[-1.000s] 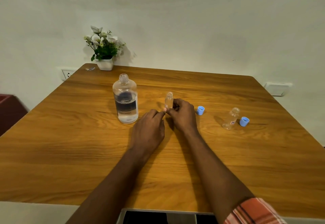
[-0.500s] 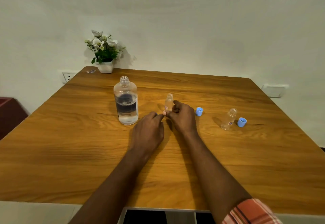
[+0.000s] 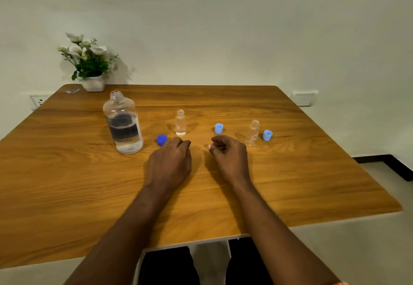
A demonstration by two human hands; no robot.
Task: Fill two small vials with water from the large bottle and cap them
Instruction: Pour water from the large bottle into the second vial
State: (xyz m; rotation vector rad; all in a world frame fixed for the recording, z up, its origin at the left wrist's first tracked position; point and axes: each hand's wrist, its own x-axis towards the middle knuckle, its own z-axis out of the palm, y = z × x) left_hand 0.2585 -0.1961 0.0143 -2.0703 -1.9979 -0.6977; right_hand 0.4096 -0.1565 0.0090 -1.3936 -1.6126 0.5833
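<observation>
The large clear bottle [image 3: 123, 122] stands uncapped and partly full on the wooden table [image 3: 67, 173]. Its dark blue cap [image 3: 161, 139] lies beside it, just left of my left hand [image 3: 171, 164]. One small vial [image 3: 180, 123] stands upright and uncapped beyond my left hand, with clear liquid in it. A second uncapped vial [image 3: 253, 132] stands to the right, beyond my right hand [image 3: 230, 158]. Two light blue caps lie on the table, one [image 3: 219, 128] between the vials and one [image 3: 267, 135] right of the second vial. Both hands rest on the table with curled fingers, holding nothing.
A white pot of flowers [image 3: 89, 65] stands at the table's far left corner, with a small wrapper [image 3: 72, 91] beside it. Wall sockets sit at the left [image 3: 39, 101] and right [image 3: 304, 98]. My legs show below the near table edge.
My right hand has let go of the first vial and drawn back to the right. My left hand moved slightly back, uncovering the dark blue cap. The camera view shifted.
</observation>
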